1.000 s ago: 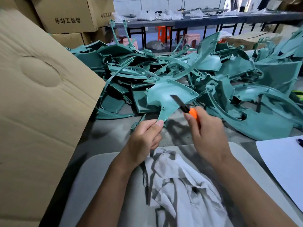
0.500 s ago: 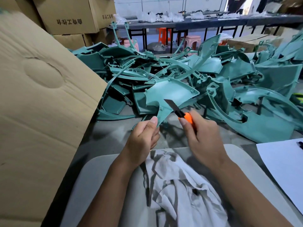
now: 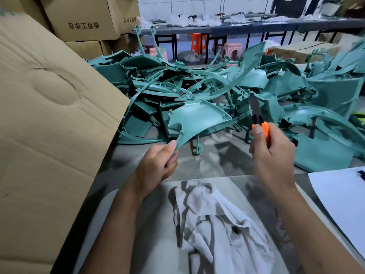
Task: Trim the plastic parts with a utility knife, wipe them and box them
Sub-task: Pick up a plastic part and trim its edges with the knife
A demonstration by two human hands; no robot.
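My left hand (image 3: 156, 167) pinches the narrow lower tip of a curved teal plastic part (image 3: 197, 119) and holds it up over the table. My right hand (image 3: 270, 153) grips an orange utility knife (image 3: 260, 125) with its blade pointing up, to the right of the part and apart from it. A crumpled white cloth (image 3: 215, 220) lies on a pale pad (image 3: 122, 234) in front of me. Behind the held part, a big heap of similar teal parts (image 3: 227, 82) covers the table.
A large cardboard box flap (image 3: 49, 115) rises at my left. More cardboard boxes (image 3: 83, 18) stand stacked at the back left. A white sheet of paper (image 3: 343, 202) lies at the right edge. Long tables and plastic stools (image 3: 231, 48) stand in the background.
My right hand has swung the knife away from the part's edge to the right, blade now upright. My left hand still holds the part's tip.
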